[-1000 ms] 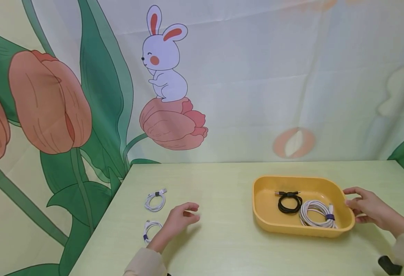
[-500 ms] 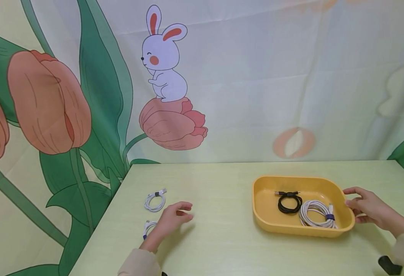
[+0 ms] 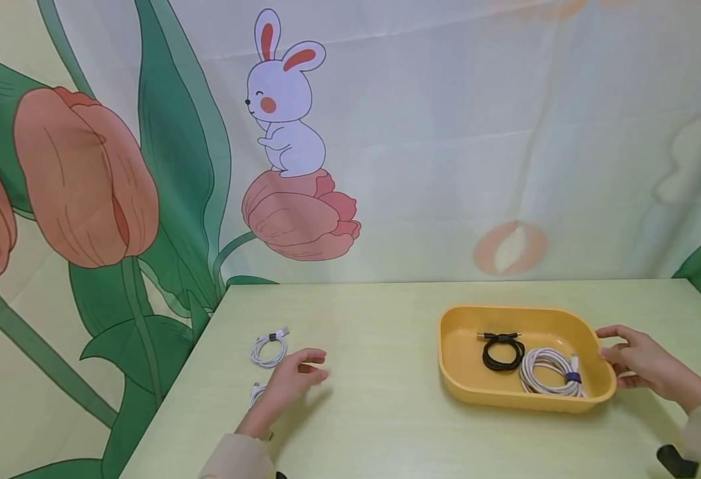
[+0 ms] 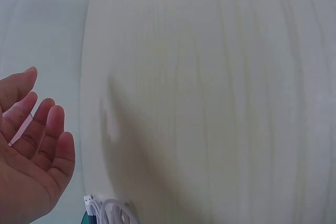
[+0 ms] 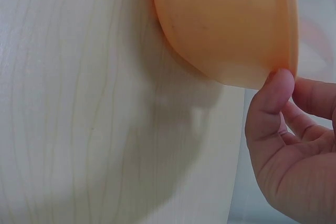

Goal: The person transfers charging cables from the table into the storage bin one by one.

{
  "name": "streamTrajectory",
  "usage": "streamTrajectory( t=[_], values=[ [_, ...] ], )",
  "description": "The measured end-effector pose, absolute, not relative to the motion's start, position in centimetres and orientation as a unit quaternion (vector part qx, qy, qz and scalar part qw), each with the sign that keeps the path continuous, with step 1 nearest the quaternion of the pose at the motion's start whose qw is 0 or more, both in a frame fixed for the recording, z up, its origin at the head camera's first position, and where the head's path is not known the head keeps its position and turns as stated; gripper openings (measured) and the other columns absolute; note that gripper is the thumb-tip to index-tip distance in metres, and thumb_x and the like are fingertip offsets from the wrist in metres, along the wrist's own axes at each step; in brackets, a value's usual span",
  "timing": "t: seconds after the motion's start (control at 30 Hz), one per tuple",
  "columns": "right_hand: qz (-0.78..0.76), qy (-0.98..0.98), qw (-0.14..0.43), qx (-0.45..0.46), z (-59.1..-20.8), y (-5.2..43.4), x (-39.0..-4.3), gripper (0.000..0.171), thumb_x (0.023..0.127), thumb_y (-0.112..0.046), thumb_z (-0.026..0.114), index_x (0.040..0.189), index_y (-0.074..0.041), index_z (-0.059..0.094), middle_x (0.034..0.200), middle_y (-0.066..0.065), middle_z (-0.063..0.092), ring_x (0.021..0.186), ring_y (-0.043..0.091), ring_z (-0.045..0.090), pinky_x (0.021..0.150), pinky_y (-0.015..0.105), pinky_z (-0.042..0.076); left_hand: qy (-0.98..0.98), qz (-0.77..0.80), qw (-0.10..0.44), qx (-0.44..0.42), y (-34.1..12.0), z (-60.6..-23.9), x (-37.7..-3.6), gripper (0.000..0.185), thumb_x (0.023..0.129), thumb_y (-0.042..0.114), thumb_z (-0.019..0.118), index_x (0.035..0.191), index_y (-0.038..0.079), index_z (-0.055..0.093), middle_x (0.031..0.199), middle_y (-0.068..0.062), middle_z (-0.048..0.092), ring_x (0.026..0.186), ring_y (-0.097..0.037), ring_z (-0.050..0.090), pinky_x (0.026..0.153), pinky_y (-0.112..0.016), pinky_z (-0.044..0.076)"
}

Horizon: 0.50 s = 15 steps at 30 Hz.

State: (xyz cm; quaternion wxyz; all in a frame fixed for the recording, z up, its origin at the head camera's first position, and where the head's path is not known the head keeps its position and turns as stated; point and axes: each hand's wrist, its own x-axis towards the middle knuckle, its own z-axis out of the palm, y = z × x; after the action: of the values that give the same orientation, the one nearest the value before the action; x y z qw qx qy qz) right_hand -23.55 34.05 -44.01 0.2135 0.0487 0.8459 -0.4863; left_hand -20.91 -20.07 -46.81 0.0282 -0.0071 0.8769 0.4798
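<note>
Head view shows my left hand (image 3: 290, 384) hovering low over the table (image 3: 374, 412) with the fingers loosely spread and nothing in its grasp; it covers most of the nearer white cable (image 3: 256, 394), so only a sliver of that coil peeks out at my wrist. A second white cable (image 3: 269, 347) lies just beyond my fingertips, fully in view. My right hand (image 3: 634, 362) grips the right end of the yellow tray (image 3: 455, 379), thumb on the rim and fingers curled at the outside wall. Inside the tray I count two coils: one black cable (image 3: 503, 351) and one thick white cable (image 3: 551, 372), lying touching each other. That makes four cables in all, and one tray. Between my two hands the tabletop is bare. Both white cables outside the tray sit near the table's left edge. A dark object (image 3: 676, 460) at the lower right is cut off and I cannot make it out
</note>
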Motion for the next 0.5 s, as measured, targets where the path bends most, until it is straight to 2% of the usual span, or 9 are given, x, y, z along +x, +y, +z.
streamTrajectory(
  t=[0.27, 0.5],
  values=[
    [-0.486, 0.846, 0.215, 0.05, -44.0, 34.1, -23.6, 0.055, 0.091, -0.016, 0.044, 0.132, 0.005, 0.014, 0.084, 0.005, 0.055, 0.068, 0.018, 0.053, 0.06, 0.029, 0.05, 0.857, 0.515, 0.026, -0.017, -21.0, -46.6, -20.5, 0.035, 0.078, 0.007, 0.064, 0.112, 0.003, 0.057, 0.111, -0.016, 0.058, 0.09, -0.021, 0.055, 0.074, -0.027, 0.048],
    [-0.488, 0.844, 0.217, 0.051, -44.1, 34.2, -23.7, 0.056, 0.091, -0.016, 0.044, 0.133, 0.005, 0.014, 0.084, 0.005, 0.055, 0.069, 0.018, 0.053, 0.061, 0.029, 0.05, 0.867, 0.498, 0.012, -0.023, -21.5, -46.5, -20.3, 0.034, 0.078, 0.007, 0.064, 0.111, 0.004, 0.058, 0.11, -0.014, 0.06, 0.089, -0.02, 0.056, 0.073, -0.027, 0.048]
  ],
)
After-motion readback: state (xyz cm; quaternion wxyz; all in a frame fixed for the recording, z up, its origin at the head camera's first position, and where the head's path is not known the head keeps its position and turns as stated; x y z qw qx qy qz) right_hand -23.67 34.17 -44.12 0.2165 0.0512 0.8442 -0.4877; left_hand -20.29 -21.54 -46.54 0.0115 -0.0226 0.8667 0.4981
